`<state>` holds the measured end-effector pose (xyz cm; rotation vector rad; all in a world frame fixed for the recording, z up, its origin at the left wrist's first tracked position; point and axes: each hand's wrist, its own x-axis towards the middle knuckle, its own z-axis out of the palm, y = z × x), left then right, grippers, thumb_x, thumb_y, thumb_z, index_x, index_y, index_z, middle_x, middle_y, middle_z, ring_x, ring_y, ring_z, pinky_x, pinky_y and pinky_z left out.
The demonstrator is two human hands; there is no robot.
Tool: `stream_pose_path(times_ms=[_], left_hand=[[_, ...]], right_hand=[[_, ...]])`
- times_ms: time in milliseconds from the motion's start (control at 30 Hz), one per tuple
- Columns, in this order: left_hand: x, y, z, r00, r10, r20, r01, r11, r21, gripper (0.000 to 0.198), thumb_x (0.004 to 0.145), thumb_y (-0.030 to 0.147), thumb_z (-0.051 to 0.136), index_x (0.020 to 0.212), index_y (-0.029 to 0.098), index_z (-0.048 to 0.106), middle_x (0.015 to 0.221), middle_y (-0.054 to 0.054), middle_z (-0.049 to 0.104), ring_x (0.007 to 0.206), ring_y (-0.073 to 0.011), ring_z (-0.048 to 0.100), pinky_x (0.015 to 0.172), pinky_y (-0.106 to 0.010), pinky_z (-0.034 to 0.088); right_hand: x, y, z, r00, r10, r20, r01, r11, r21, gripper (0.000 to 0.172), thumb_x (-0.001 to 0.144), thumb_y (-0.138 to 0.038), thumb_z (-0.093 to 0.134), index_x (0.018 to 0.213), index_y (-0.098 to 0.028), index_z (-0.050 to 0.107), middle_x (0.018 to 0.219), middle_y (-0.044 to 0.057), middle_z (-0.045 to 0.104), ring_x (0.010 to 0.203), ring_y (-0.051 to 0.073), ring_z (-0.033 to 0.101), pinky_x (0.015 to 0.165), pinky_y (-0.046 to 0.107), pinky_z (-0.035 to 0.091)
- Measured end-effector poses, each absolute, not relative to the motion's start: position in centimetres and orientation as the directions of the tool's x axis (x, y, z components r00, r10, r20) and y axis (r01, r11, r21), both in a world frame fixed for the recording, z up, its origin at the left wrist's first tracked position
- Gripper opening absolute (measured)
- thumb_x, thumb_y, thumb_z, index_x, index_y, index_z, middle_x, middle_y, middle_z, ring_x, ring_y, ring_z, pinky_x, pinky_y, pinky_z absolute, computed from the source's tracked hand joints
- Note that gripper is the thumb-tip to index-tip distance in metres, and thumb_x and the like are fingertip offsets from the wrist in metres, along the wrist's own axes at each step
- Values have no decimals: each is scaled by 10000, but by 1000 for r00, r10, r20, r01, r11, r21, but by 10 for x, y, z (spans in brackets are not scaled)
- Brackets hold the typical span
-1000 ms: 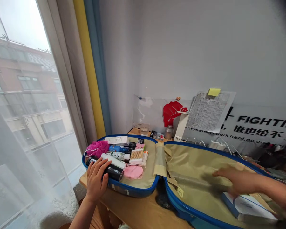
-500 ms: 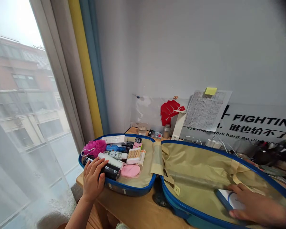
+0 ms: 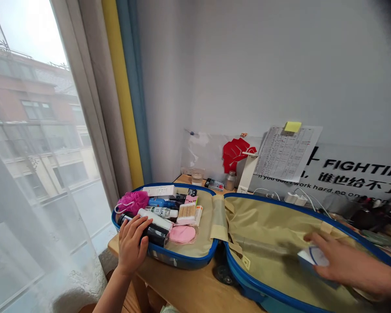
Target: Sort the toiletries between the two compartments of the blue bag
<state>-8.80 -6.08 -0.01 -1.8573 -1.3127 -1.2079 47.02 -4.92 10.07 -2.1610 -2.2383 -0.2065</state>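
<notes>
My left hand (image 3: pixel 133 244) is at the near left rim of the small suitcase half. Its fingers curve over a black bottle (image 3: pixel 159 235), with the thumb on the near side and fingertips by a white tube (image 3: pixel 158 218). Over the lined right half of the suitcase (image 3: pixel 267 243), my right hand (image 3: pixel 335 257) grips a white and blue box (image 3: pixel 313 256), slightly blurred. Around my left hand lie a magenta bath puff (image 3: pixel 135 201), a clear bottle (image 3: pixel 161 212), a pack of cotton swabs (image 3: pixel 186 213) and a pink round pad (image 3: pixel 182 234).
The open suitcase stands on a wooden table (image 3: pixel 182 287). Behind it are a glass jar (image 3: pixel 230 180), a small cup (image 3: pixel 197 177) and a white charger with cables (image 3: pixel 295 198). Curtains (image 3: pixel 97 108) hang at the left. Assorted items crowd the far right.
My right hand has lifted the box slightly and tilted it above the suitcase lining. My left hand stays on the black bottle. The whole view has shifted a little.
</notes>
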Motion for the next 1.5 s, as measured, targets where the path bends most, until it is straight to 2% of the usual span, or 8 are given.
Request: stream_pose_path(times_ms=[67, 133, 267, 500, 700, 1000, 1333, 1500], left_hand=[[-88, -61, 0, 107, 431, 896, 930, -362, 64, 369, 962, 324, 379, 1200, 226, 643, 1168, -87, 691, 1194, -260, 568, 1133, -451, 276], [-88, -62, 0, 100, 435, 895, 930, -361, 72, 368, 958, 321, 384, 1204, 224, 641, 1166, -88, 692, 1200, -263, 565, 1132, -453, 276], [-88, -62, 0, 105, 440, 892, 930, -360, 68, 363, 952, 304, 392, 1203, 222, 642, 1177, -86, 689, 1210, -259, 560, 1130, -445, 275], [-88, -62, -3, 91, 456, 885, 936, -342, 80, 387, 956, 336, 383, 1208, 216, 653, 1197, -91, 685, 1230, -261, 551, 1143, -456, 272], [-87, -62, -3, 76, 471, 879, 940, -327, 94, 391, 953, 352, 382, 1195, 222, 660, 1202, -92, 686, 1230, -268, 554, 1146, -467, 268], [-87, -63, -1, 94, 452, 887, 939, -335, 71, 382, 963, 331, 385, 1202, 207, 656, 1203, -92, 686, 1229, -255, 554, 1146, -442, 270], [-87, -62, -3, 71, 465, 882, 938, -332, 100, 381, 946, 308, 412, 1241, 237, 643, 1240, -72, 683, 1253, -247, 553, 1163, -434, 261], [-85, -64, -3, 57, 465, 884, 933, -340, 118, 428, 941, 253, 409, 1326, 263, 595, 1292, -57, 668, 1298, -238, 531, 1195, -441, 208]], right_hand=[[440, -43, 132, -114, 990, 82, 993, 115, -8, 440, 656, -447, 546, 1067, -300, 600, 1202, 170, 637, 980, 314, 671, 859, 429, 501], [397, -35, 161, -229, 969, 98, 969, 236, -69, 460, 700, -453, 531, 1109, -243, 561, 1192, 187, 615, 1030, 344, 636, 865, 460, 494], [298, -15, 187, -507, 855, 107, 849, 517, -113, 498, 715, -442, 604, 1148, -213, 515, 1324, 140, 537, 1226, 292, 518, 1043, 408, 413], [184, 29, 159, -789, 613, 35, 606, 787, -114, 535, 642, -390, 770, 1093, -202, 551, 1206, 95, 577, 1139, 256, 517, 1004, 360, 421], [160, 46, 144, -847, 532, -24, 531, 842, -95, 509, 663, -423, 777, 1061, -184, 568, 1164, 100, 575, 1115, 254, 510, 983, 358, 428], [158, 51, 132, -828, 557, -66, 560, 821, -112, 550, 666, -534, 770, 1059, -190, 599, 1224, 113, 564, 1133, 282, 531, 1003, 402, 433], [189, 37, 152, -809, 588, 13, 578, 798, -173, 534, 834, -519, 644, 1256, -195, 607, 1513, 155, 432, 1423, 296, 371, 1148, 469, 324], [252, -12, 176, -790, 610, 54, 599, 788, -145, 426, 858, -427, 635, 1220, -204, 654, 1428, 135, 547, 1341, 292, 488, 1119, 483, 381]])
